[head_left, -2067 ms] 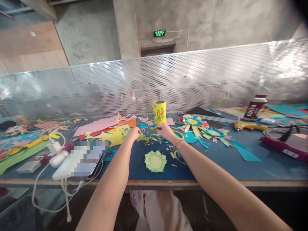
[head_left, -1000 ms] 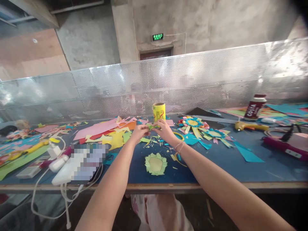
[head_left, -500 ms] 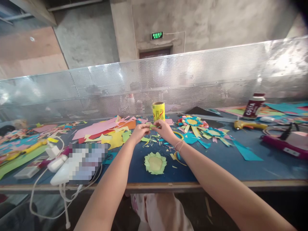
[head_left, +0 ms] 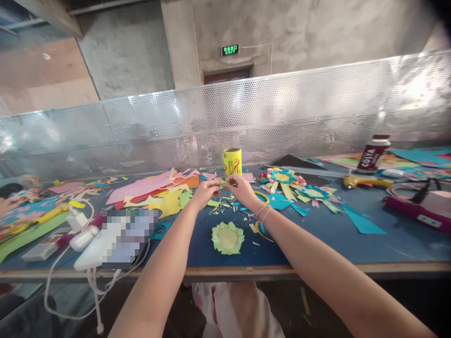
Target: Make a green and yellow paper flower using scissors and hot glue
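Observation:
Between my left hand (head_left: 207, 193) and my right hand (head_left: 243, 191) is a small strip of light green paper (head_left: 221, 184), pinched in the closed fingers of both. Much of the strip is hidden by the fingertips. Nearer me on the blue tabletop lies a round paper flower (head_left: 227, 238) with a ruffled light green edge and a yellowish centre. Right behind my hands stands a yellow cardboard tube (head_left: 233, 161). Small paper clippings (head_left: 225, 205) are scattered below my fingers, and yellow-handled scissors (head_left: 261, 198) lie partly under my right wrist.
Coloured paper sheets (head_left: 141, 189) lie to the left, beyond a phone on a stand (head_left: 116, 239) with white cables. On the right are finished paper rosettes (head_left: 282, 178), a yellow glue gun (head_left: 366, 181), a brown bottle (head_left: 374, 154) and a purple power strip (head_left: 416, 213).
My hands stay in nearly the same place, with the fingers shifted slightly on the green strip. The flower on the table has not moved.

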Demonstrator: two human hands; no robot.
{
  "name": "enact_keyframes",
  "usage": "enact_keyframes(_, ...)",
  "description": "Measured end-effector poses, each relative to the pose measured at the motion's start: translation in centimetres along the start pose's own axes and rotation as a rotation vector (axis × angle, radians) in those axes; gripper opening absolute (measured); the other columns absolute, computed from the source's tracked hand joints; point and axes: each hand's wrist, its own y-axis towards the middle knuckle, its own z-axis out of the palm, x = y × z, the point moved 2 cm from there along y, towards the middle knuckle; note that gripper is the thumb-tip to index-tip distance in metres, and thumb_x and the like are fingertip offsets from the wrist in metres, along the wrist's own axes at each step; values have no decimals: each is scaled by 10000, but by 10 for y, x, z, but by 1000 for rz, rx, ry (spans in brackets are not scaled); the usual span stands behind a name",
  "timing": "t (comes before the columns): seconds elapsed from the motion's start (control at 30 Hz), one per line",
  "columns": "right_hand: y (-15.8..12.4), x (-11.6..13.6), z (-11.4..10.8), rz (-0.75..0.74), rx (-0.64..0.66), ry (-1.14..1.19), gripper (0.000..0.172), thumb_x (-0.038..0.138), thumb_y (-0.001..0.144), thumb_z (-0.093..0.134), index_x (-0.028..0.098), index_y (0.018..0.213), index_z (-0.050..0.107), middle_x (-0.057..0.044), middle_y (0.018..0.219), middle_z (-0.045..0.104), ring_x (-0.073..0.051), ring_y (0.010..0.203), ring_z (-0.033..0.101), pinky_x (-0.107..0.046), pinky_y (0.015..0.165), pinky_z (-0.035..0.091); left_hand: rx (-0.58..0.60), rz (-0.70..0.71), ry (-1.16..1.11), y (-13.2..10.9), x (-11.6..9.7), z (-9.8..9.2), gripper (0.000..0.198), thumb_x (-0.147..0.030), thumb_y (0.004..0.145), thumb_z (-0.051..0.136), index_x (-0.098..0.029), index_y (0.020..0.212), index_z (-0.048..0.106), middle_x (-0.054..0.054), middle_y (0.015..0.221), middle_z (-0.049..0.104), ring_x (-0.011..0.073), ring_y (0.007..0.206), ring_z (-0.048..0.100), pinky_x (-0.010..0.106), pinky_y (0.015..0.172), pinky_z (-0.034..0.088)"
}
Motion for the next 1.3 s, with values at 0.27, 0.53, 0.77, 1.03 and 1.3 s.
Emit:
enact_keyframes(0.27,0,1,-1,9,-16,35,209,381,699,580,181,712,522,-21,718,566,-148,682,525,-287,618,435,-1,-10,-53,-1,0,2,123,-56,651,588,-107,728,669,-3,615,595,60,545,508,225,622,432)
enact_keyframes(0.53,0,2,-1,26,-12,47,256,430,706,562,179,722,514,-20,706,559,-153,676,526,-300,632,433,-16,-24,-75,-3,-3,4,133,-37,673,559,-101,711,669,3,598,587,72,538,516,255,645,434)
enact_keyframes(0.77,0,0,-1,11,-28,46,232,409,707,567,185,701,509,-15,699,558,-151,675,533,-304,647,441,96,96,39,-2,-1,3,147,-165,656,664,-126,795,694,5,621,605,80,572,518,233,633,423)
enact_keyframes(1.03,0,1,0,61,-27,175,266,416,654,620,188,731,506,-11,695,579,-152,657,552,-309,629,462,40,124,154,5,6,-2,235,-189,610,724,-121,834,701,36,639,656,124,616,585,263,658,465)
enact_keyframes(1.3,2,0,-2,173,-96,250,245,371,587,687,176,690,579,-19,645,622,-156,618,580,-314,610,490,16,43,81,3,1,1,208,-177,572,755,-108,757,689,33,620,665,105,569,595,234,612,479)
